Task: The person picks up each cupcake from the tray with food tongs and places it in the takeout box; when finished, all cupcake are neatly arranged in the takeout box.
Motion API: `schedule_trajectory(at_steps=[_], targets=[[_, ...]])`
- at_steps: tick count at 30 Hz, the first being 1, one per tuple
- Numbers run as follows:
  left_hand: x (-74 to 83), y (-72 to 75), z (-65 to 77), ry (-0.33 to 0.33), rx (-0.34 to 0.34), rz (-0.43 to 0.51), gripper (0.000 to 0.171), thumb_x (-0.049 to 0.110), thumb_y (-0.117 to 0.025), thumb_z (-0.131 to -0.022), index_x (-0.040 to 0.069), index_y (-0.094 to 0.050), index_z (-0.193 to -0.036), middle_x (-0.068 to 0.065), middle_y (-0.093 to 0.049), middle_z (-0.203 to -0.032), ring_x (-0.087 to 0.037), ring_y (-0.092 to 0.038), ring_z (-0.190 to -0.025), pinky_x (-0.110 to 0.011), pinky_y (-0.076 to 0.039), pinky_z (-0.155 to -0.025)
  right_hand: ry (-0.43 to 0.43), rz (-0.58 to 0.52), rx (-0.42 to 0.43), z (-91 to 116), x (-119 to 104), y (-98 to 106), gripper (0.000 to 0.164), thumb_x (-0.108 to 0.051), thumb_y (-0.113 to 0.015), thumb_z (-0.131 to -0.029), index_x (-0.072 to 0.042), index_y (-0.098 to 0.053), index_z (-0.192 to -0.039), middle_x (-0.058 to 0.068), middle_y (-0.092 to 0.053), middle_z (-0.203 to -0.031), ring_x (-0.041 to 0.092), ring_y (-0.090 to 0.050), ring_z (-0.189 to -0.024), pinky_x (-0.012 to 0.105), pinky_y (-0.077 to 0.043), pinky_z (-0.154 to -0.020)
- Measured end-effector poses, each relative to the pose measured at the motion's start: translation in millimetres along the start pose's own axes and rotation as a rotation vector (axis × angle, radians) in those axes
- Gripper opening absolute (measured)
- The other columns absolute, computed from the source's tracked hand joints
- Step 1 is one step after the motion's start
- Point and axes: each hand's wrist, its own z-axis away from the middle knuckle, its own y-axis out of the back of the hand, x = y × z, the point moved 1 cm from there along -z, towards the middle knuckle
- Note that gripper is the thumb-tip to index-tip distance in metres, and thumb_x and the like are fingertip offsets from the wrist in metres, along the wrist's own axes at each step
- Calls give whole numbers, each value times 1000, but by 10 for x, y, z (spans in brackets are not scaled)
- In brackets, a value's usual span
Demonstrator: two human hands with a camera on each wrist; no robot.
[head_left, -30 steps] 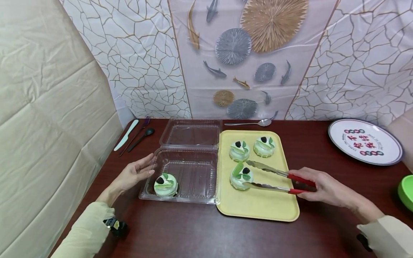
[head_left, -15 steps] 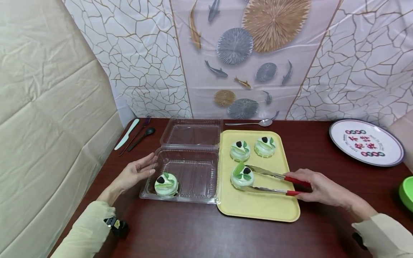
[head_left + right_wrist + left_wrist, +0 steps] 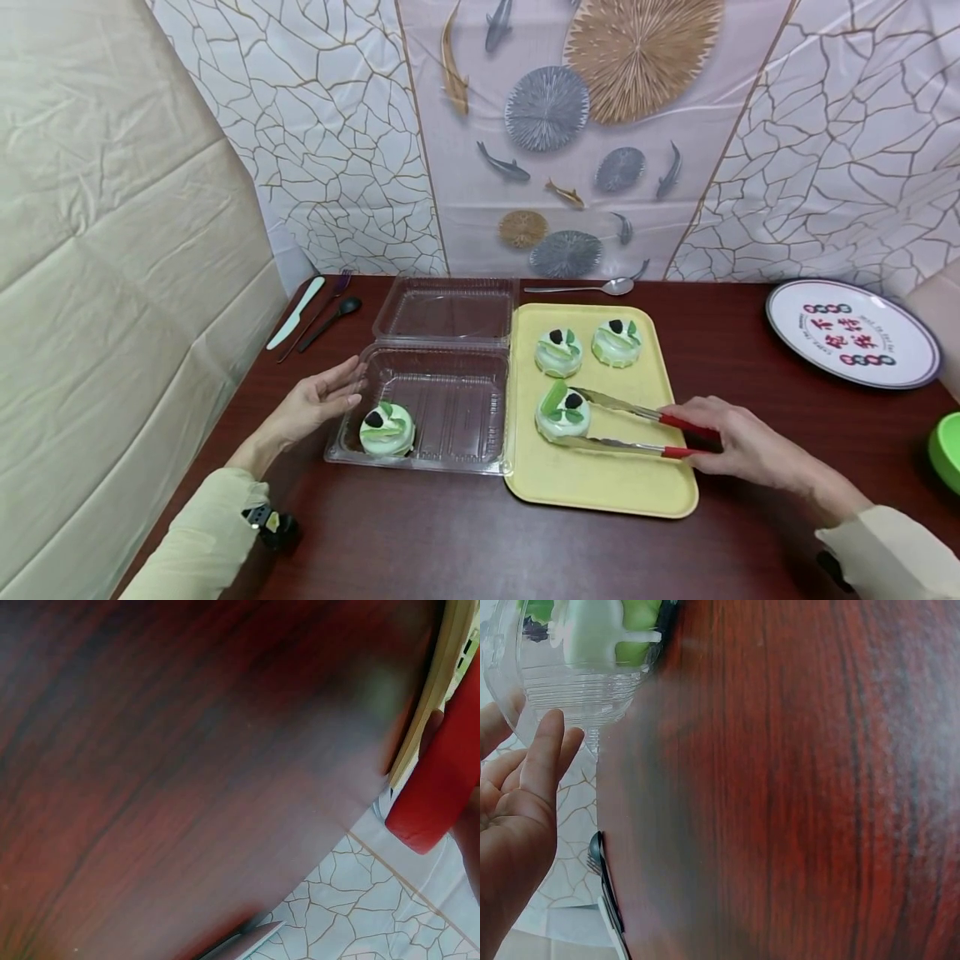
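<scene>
My right hand [image 3: 738,442] grips red-handled metal tongs [image 3: 626,404]; in the right wrist view one red handle [image 3: 442,765] shows close up. The tongs' two arms reach either side of a small green-and-white cake [image 3: 558,419] on the yellow tray [image 3: 637,487]. Two similar cakes [image 3: 558,353] [image 3: 617,343] sit behind it. With fingers extended, my left hand [image 3: 318,400] rests at the left wall of an open clear plastic container [image 3: 450,417]. One cake [image 3: 387,431] lies in the container's front left corner.
Behind the left hand lie a pale knife [image 3: 296,312], a fork [image 3: 322,312] and a black spoon [image 3: 330,321]. A metal spoon [image 3: 615,287] lies behind the tray. At right are a white plate [image 3: 847,333] and a green bowl [image 3: 948,454].
The right hand and tongs have shifted slightly left, bringing the tongs' tips to both sides of the front cake. My left hand has stayed at the container.
</scene>
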Motion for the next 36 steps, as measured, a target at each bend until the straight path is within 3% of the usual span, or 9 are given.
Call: schedule_trajectory(at_steps=[6, 16, 19, 23, 26, 30, 36], targets=[[-4, 0, -4, -7, 0, -2, 73, 4, -55, -98, -10, -9, -153, -35, -17, -155, 14, -50, -118, -9, -47, -91, -15, 13, 24, 46, -37, 28, 60, -9, -87, -68, -15, -67, -124, -4, -67, -104, -7, -46, -93, 11, -39, -68], [-21, -2, -25, 1, -2, 5, 75, 6, -57, -98, -9, -8, -153, -34, -17, -156, 13, -50, -118, -10, -47, -92, -54, -48, 73, -49, -179, 186, 63, -2, -85, -68, -15, -65, -126, 2, -65, -104, -2, -46, -85, 13, -40, -52], [-22, -1, -21, 11, -1, 8, 75, 6, -56, -98, -8, -8, -154, -33, -17, -156, 13, -50, -119, -10, -47, -92, -27, -48, 88, -223, -253, 214, 61, -1, -84, -68, -13, -66, -125, 2, -65, -105, -1, -47, -86, 11, -39, -52], [-19, 5, -12, 3, 2, 10, 74, 4, -55, -98, -9, -8, -153, -34, -17, -156, 12, -50, -119, -9, -46, -92, 27, -23, 90, -569, -412, 175, 59, -4, -84, -69, -10, -67, -125, 2, -68, -109, 3, -54, -93, 10, -43, -68], [-17, 7, -5, -1, 4, 10, 74, 4, -56, -98, -10, -8, -153, -35, -17, -155, 11, -50, -120, -10, -46, -92, 71, 7, 82, -863, -553, 87, 56, -7, -82, -71, -9, -67, -125, 4, -71, -110, 13, -60, -101, 20, -47, -83], [-15, 8, -3, 1, 7, 11, 73, 4, -56, -98, -9, -9, -153, -34, -17, -156, 10, -50, -120, -10, -46, -92, 93, 4, 33, -1216, -713, -83, 53, -9, -79, -74, -4, -66, -125, 8, -71, -109, 21, -61, -95, 35, -49, -79], [-9, 4, 0, 4, 12, 11, 73, 4, -56, -98, -9, -10, -153, -34, -18, -156, 7, -50, -124, -10, -47, -92, 100, -18, -32, -1534, -868, -347, 52, -8, -75, -74, 0, -66, -124, 13, -71, -108, 23, -62, -95, 36, -50, -78]])
